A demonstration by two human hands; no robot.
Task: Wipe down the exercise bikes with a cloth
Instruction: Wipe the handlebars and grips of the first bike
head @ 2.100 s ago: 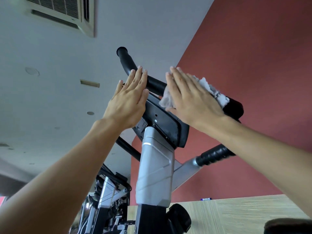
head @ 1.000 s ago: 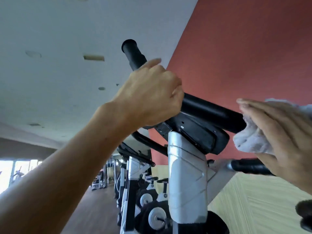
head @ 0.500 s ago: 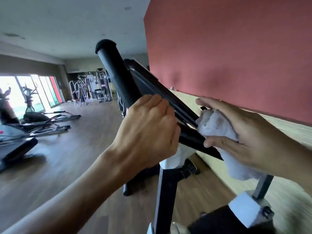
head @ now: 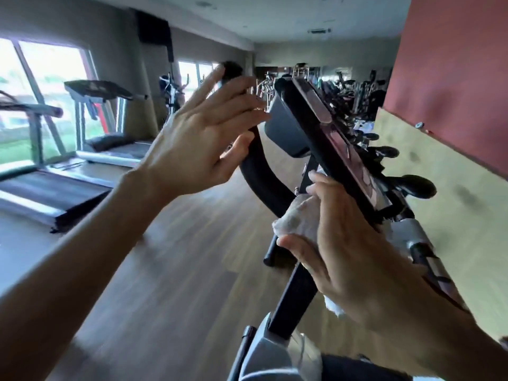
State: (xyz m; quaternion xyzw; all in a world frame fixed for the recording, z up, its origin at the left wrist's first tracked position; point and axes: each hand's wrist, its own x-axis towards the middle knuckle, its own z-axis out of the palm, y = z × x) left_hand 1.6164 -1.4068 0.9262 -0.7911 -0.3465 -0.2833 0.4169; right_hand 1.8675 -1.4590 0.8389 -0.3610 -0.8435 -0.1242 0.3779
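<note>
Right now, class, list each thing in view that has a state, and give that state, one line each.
Left hand: open, fingers straight, thumb on the handlebar.
Right hand: grips the cloth.
Cloth: bunched, pressed against the bike's frame.
Console: tilted, screen dark.
Treadmill: idle, nobody on it.
</note>
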